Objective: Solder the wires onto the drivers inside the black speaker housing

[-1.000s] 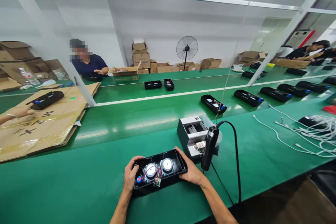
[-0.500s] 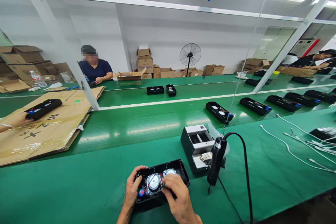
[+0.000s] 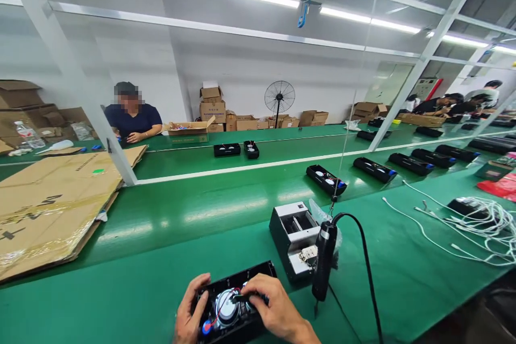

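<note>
Gripping the open black speaker housing (image 3: 236, 301) at 6 o'clock on the green bench (image 3: 121, 290), my left hand (image 3: 188, 316) wraps its left end, thumb laid over the top edge and fingers curled under the side, closed firmly on the shell. My right hand (image 3: 269, 309) arches over the housing from the right, wrist bent down, fingertips (image 3: 246, 295) pinched together over the inner parts near the round silver speaker driver (image 3: 226, 306); whether they pinch a wire or a small part I cannot tell, since the knuckles hide it. A red wire (image 3: 215, 312) loops across the driver toward a blue cap (image 3: 206, 327) at the housing's lower left corner.

Just beyond my right hand, at 1 o'clock, a black electric screwdriver (image 3: 323, 260) hangs upright on its cable, tip down near the bench. Behind it, touching or nearly so, sits a grey box-shaped feeder (image 3: 292, 236). At 3 o'clock lie loose white cables (image 3: 463, 226). Flattened cardboard (image 3: 48, 209) covers the bench at 9 o'clock. Across the belt at 11 o'clock a person in a dark shirt (image 3: 133, 121) leans on folded arms.
</note>
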Demonstrator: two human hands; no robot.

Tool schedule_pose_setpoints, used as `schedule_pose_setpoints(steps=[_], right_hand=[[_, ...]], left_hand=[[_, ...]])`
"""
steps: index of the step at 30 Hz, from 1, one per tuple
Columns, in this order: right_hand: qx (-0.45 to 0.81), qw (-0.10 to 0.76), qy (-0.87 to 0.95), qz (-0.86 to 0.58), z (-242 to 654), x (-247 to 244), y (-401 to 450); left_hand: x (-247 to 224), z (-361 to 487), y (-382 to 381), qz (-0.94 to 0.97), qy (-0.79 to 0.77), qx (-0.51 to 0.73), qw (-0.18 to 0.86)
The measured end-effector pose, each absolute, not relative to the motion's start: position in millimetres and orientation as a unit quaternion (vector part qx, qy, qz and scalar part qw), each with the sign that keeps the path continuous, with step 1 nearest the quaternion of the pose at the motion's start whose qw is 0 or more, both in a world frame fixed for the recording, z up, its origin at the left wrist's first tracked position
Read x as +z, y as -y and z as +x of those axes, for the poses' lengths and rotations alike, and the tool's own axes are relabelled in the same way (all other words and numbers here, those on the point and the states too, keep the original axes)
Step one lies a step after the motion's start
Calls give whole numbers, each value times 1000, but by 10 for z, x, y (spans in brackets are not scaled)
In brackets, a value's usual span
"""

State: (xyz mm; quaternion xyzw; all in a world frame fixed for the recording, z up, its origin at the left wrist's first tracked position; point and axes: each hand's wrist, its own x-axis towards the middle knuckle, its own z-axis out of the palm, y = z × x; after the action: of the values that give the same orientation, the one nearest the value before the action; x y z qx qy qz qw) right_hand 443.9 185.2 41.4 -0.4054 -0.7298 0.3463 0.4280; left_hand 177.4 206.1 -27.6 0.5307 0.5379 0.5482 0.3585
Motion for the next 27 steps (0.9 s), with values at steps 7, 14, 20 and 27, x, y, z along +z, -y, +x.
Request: schedule_pose_setpoints(steps=[7, 14, 20, 27], right_hand=[[298, 318, 794, -424, 4528, 450, -1793], [253, 229, 858, -384, 4412, 488, -1837], [249, 175, 886, -351, 4323, 618, -1904], [266, 130, 879, -373, 4326, 677, -1799]], left_hand=[[-81, 1792, -1713, 763, -468, 401, 194], [110, 1861, -1737, 845, -430, 306, 90], [74, 1843, -1663, 873, -418, 235, 94], [-79, 1873, -1711, 892, -392, 215, 62]])
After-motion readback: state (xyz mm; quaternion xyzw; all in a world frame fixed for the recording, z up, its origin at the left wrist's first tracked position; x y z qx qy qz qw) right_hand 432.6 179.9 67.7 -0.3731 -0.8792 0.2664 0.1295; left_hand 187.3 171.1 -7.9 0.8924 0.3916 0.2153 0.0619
